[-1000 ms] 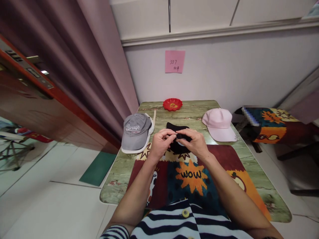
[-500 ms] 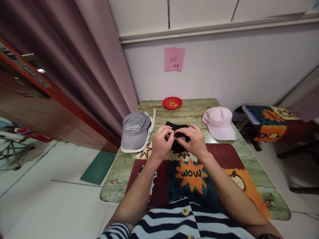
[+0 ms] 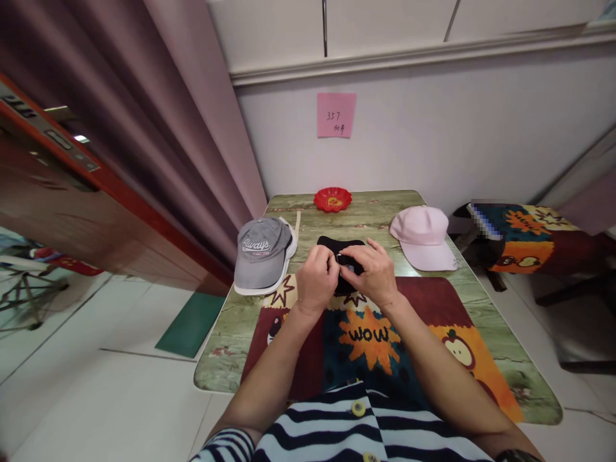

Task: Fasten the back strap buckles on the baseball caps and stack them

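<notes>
A black cap [image 3: 333, 243] lies mid-table, partly hidden behind my two hands. My left hand [image 3: 316, 277] is closed, its thumb and fingers pinched together at the cap's strap. Close beside it, my right hand [image 3: 373, 272] grips the cap's strap near a small shiny buckle [image 3: 339, 258], with one finger raised. The fingers cover most of the strap, so how it runs through the buckle is not visible. To the left sits a grey cap [image 3: 262, 247] with white lettering, over a white cap. A pale pink cap [image 3: 423, 236] rests to the right.
A red scalloped dish [image 3: 332, 190] stands at the back of the green table [image 3: 216, 359]. Under my forearms lies a colourful mat [image 3: 370, 337]. The wall [image 3: 409, 141] rises behind, a curtain [image 3: 192, 109] and wooden door [image 3: 120, 212] flank the left.
My left hand has turned over, its back now more toward me and its fingers more tightly closed. My right hand stays almost in place on the cap.
</notes>
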